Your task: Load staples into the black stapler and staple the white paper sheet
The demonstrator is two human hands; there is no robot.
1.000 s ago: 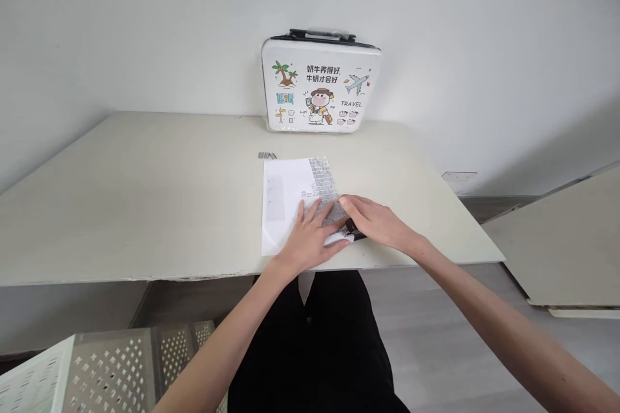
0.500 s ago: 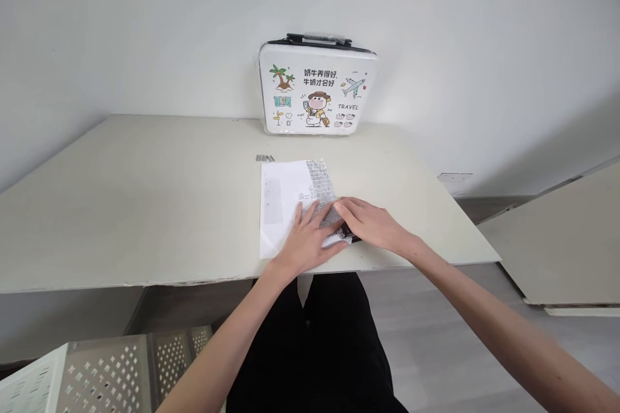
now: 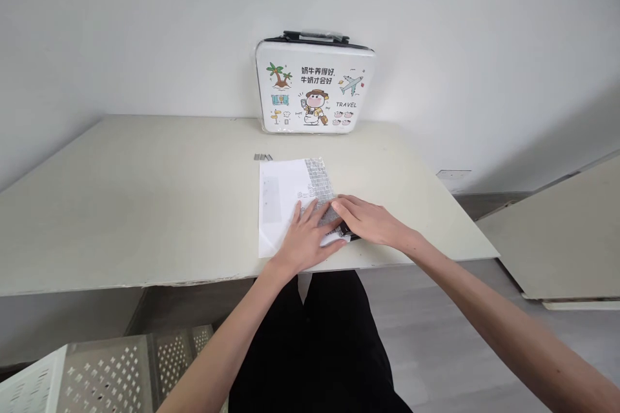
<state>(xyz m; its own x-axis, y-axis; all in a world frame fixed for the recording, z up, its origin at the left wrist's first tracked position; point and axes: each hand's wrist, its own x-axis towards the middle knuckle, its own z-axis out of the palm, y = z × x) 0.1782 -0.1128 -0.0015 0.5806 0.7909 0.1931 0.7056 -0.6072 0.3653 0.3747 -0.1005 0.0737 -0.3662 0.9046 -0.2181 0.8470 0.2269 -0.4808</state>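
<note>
White printed paper sheets (image 3: 274, 232) lie near the table's front edge, with a dense grey printed band along their right side. My left hand (image 3: 304, 242) rests flat on the sheets, fingers spread. At their lower right edge my right hand (image 3: 372, 222) is closed over a black stapler (image 3: 345, 230), pressing on it from above. Most of the stapler is hidden under the hand, and its front end meets the paper's edge. Just behind the sheets lie a few short strips of staples (image 3: 263, 157).
A white cartoon-printed case (image 3: 314, 87) with a black handle stands at the back against the wall. The pale table (image 3: 145, 206) extends left and right. Perforated baskets (image 3: 104, 374) sit below at lower left, and a pale panel (image 3: 557, 232) stands at the right.
The view has shifted very slightly. Both hands, the paper and the stapler keep their places.
</note>
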